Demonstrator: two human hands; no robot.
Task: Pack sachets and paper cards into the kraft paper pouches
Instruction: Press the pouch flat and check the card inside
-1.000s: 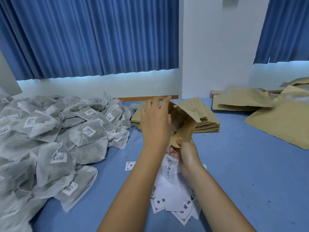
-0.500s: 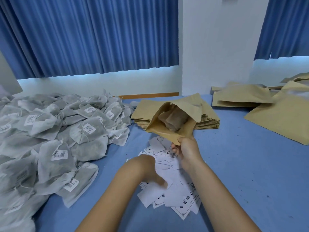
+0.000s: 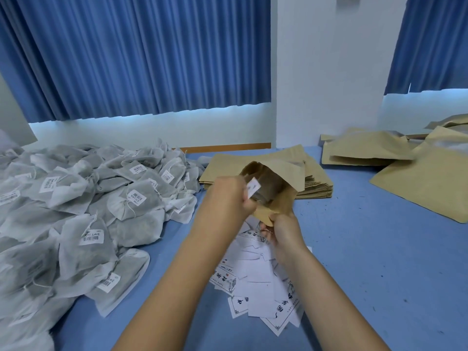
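Observation:
My right hand [image 3: 283, 231] grips the bottom corner of an open kraft paper pouch [image 3: 281, 183], held tilted with its mouth toward me. A sachet shows dimly inside it. My left hand [image 3: 225, 198] pinches a small white paper card [image 3: 254, 187] at the pouch's mouth. Below my hands, loose white paper cards [image 3: 255, 279] with black print lie scattered on the blue table [image 3: 367, 249]. A large heap of grey-white mesh sachets [image 3: 83, 211] with barcode labels fills the left side.
A flat stack of kraft pouches [image 3: 314, 183] lies just behind the held pouch. More kraft pouches [image 3: 417, 178], some bulging, lie at the right rear. A white wall and blue curtains stand behind the table.
My left hand dropped to the card pile, took a card, and has risen with it to the pouch's mouth. My right hand kept holding the pouch.

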